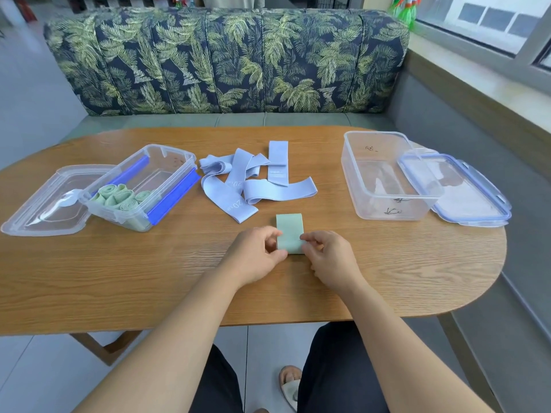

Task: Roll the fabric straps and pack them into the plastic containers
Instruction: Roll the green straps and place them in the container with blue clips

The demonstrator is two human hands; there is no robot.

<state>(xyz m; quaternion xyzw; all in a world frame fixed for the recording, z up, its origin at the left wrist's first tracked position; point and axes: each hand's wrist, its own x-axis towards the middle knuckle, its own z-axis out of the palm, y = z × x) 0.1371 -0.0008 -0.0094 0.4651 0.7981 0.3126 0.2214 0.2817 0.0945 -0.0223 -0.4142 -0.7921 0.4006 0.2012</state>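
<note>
From the head camera, a green strap [288, 232] lies flat on the wooden table [119, 278], near the front edge and about midway across, its long side running away from the person. Both hands are at its near end. The left hand [258, 256] has its fingers [272, 234] curled, with thumb and forefinger pinching the strap's left edge. The right hand [331, 257] does the same on the right edge, its fingers [313, 238] bent in a close pinch. The near end of the strap is hidden between the two hands, so I cannot tell whether a roll has begun there. Just beyond the green strap lies a loose heap of blue straps [253, 180], overlapping one another, some with white print. To the left stands an open clear box [167, 148] with blue side clips. It holds several green rolls [119, 196] packed at its near end. Its lid [38, 210] lies on the table at its left, touching it. On the right is a second clear box [390, 204], open, with nothing in it, and its blue-rimmed lid [465, 198] leans against its right side. Behind the table runs a sofa [226, 61] with a leaf pattern
</note>
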